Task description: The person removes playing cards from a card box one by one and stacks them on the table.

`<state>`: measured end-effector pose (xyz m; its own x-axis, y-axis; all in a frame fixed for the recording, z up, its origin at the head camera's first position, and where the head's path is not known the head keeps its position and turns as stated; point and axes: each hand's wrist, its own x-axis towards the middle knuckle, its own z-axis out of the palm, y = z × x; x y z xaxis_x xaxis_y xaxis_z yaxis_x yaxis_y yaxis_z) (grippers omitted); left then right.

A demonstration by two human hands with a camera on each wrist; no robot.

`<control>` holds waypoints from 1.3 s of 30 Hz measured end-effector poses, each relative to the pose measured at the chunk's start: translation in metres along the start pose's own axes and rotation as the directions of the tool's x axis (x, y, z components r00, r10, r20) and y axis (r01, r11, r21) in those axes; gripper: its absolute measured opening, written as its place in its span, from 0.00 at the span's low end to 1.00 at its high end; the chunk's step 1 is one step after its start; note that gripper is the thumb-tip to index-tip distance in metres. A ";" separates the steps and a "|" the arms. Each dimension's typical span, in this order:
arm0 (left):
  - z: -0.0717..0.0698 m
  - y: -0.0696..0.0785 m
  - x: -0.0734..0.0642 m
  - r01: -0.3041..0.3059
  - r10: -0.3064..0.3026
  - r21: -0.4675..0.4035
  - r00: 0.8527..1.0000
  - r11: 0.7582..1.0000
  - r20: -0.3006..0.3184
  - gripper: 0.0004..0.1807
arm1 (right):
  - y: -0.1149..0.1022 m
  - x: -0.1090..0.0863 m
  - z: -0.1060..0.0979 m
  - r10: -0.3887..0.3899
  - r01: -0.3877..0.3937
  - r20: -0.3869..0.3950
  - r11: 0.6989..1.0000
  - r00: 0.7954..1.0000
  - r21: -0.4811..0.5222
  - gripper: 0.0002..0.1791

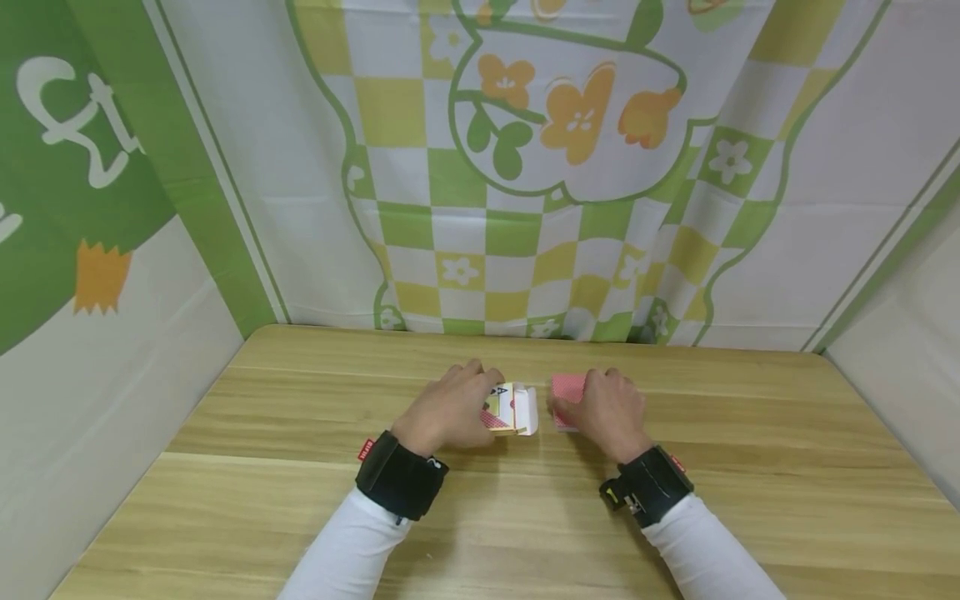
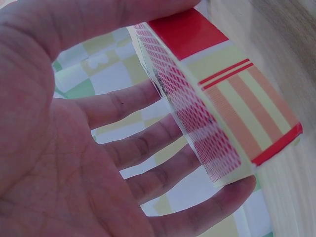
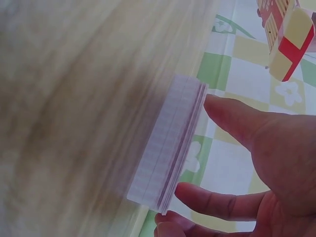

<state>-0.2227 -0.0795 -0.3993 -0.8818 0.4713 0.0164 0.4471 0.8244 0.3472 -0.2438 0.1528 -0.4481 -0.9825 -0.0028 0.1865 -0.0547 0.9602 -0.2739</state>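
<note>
My left hand grips a playing card box, its thumb along one side and its fingers along the other. The box has a red patterned face and a striped narrow side. A white end flap stands open, facing right. To the right, a deck of playing cards with red backs lies flat on the table. My right hand holds it by its edges, thumb at one corner and fingers at the opposite side. White stacked card edges show in the right wrist view.
The wooden table reaches back to a patterned cloth in green, yellow and white. Another cloth panel borders the table's left side. Black camera straps are round both wrists.
</note>
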 end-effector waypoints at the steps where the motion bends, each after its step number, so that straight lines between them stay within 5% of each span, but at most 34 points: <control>1: 0.000 0.000 0.000 0.000 0.000 0.000 1.000 1.000 0.001 0.36 | 0.000 0.000 0.000 0.002 -0.002 0.003 1.000 1.000 0.005 0.32; 8: 0.000 0.001 0.000 0.003 -0.003 -0.009 1.000 1.000 0.005 0.36 | 0.001 0.001 -0.004 -0.006 0.007 -0.015 0.999 1.000 0.050 0.31; 14: 0.001 0.001 0.001 0.000 0.000 -0.022 1.000 1.000 -0.012 0.37 | -0.005 0.000 -0.015 -0.095 0.119 -0.119 0.970 0.988 0.211 0.18; 19: 0.000 0.001 0.002 -0.006 0.005 -0.031 1.000 0.999 -0.023 0.37 | -0.018 -0.003 -0.024 -0.253 0.301 -0.167 0.857 0.953 0.418 0.05; 22: 0.000 0.000 0.002 -0.010 0.009 -0.038 1.000 0.999 -0.027 0.37 | -0.025 -0.005 -0.025 -0.336 0.344 -0.117 0.771 0.935 0.536 0.03; 24: 0.000 0.000 0.002 -0.010 0.009 -0.040 1.000 0.999 -0.028 0.37 | -0.027 -0.006 -0.025 -0.370 0.342 -0.072 0.744 0.926 0.574 0.03; 31: 0.000 0.000 0.001 -0.010 0.009 -0.037 1.000 0.999 -0.028 0.38 | -0.027 -0.006 -0.020 -0.365 0.286 0.024 0.765 0.931 0.577 0.02; 39: 0.000 0.001 0.002 -0.039 0.038 -0.028 0.998 0.999 -0.045 0.38 | -0.027 -0.006 -0.014 -0.348 0.242 0.058 0.753 0.936 0.612 0.06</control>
<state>-0.2238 -0.0780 -0.3986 -0.8702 0.4874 0.0720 0.4768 0.7962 0.3725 -0.2344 0.1310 -0.4284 -0.9104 -0.3533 0.2152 -0.3885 0.5514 -0.7383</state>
